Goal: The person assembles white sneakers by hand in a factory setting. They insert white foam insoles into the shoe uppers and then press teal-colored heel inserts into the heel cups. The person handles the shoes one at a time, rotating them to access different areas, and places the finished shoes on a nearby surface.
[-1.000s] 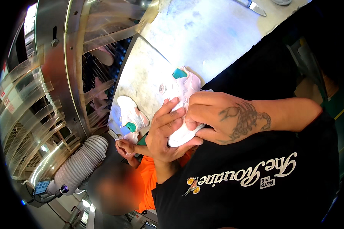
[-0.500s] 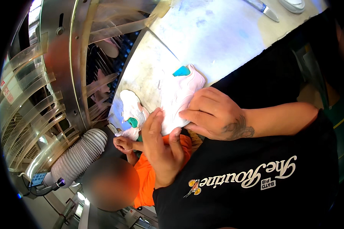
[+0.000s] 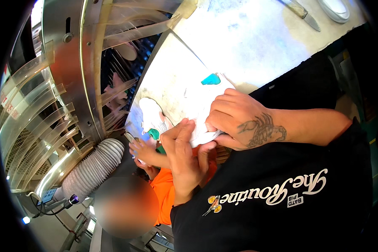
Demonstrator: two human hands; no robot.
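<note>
A white shoe upper [image 3: 193,101] with a turquoise piece at its far end lies on the pale worktable, its near end between my hands. My left hand [image 3: 181,149] pinches the near left edge, thumb and fingertips almost meeting on it. Curled over the right side, my right hand [image 3: 238,119] grips the same edge, and its fingers hide part of the shoe. To the left rests a second white shoe [image 3: 150,112] with a green part, close to a co-worker's hands [image 3: 145,153].
A knife [image 3: 301,14] and a white oval item [image 3: 337,10] lie on the worktable [image 3: 256,46] at far right. Left stands a metal machine [image 3: 65,54] with clear plastic strips [image 3: 54,134], shoe parts inside. A ribbed hose [image 3: 94,164] and a co-worker in orange [image 3: 163,191] are lower left.
The whole view has shifted, so most things sit slightly further right. My thumbs and fingertips have drawn closer together at the shoe's near edge. The co-worker's hand has reached out with fingers spread.
</note>
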